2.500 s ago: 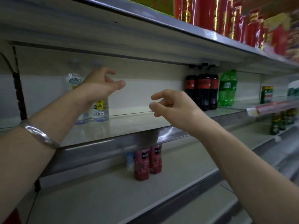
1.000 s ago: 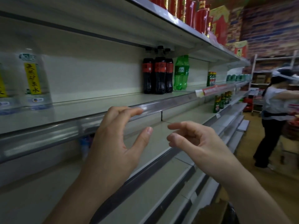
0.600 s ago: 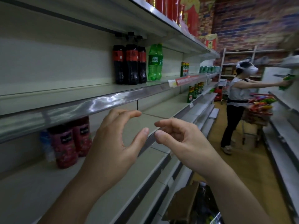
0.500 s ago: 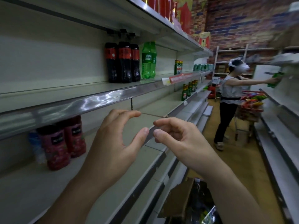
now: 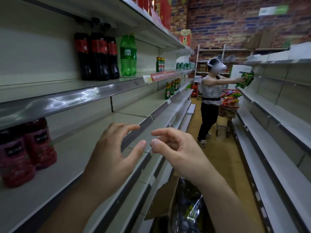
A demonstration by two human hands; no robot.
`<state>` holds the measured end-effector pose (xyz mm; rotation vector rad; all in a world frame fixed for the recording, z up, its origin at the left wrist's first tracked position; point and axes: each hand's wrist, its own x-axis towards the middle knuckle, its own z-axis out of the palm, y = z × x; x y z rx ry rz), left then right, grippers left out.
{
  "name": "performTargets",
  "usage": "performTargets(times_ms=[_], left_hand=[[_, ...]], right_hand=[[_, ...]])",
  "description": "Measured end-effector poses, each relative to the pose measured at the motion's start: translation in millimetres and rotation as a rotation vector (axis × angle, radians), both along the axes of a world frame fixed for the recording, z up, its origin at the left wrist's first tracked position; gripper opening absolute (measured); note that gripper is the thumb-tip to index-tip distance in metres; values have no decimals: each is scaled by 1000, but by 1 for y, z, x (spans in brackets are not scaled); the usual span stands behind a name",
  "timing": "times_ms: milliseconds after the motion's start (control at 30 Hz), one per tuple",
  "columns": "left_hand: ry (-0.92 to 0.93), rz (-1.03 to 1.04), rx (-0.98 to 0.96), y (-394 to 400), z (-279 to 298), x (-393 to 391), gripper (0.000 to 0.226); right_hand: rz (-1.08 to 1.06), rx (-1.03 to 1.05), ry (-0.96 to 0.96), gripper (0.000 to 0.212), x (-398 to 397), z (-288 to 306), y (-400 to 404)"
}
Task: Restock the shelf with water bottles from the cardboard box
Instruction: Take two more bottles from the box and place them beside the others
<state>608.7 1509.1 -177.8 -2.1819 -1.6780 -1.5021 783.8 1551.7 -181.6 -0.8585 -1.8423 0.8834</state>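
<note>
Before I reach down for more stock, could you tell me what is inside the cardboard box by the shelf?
The cardboard box stands open on the floor. Inside shows crumpled clear plastic wrap with blurred shapes beneath; they cannot be identified as bottles. The right forearm covers part of the opening.

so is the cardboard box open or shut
Open: the cardboard box has a flap folded up and outward, and dark plastic-wrapped contents show inside. Neither hand touches it.
</note>
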Motion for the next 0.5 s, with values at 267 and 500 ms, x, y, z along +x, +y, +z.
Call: performTargets(times_ms=[267, 500], left_hand=[[-18, -32, -32, 1, -12, 2, 42], [-31, -45, -77, 4, -24, 4, 33]], right_hand=[[-62, -6, -18, 25, 3, -11, -8], [-158, -21, -18, 23, 21, -22, -10]])
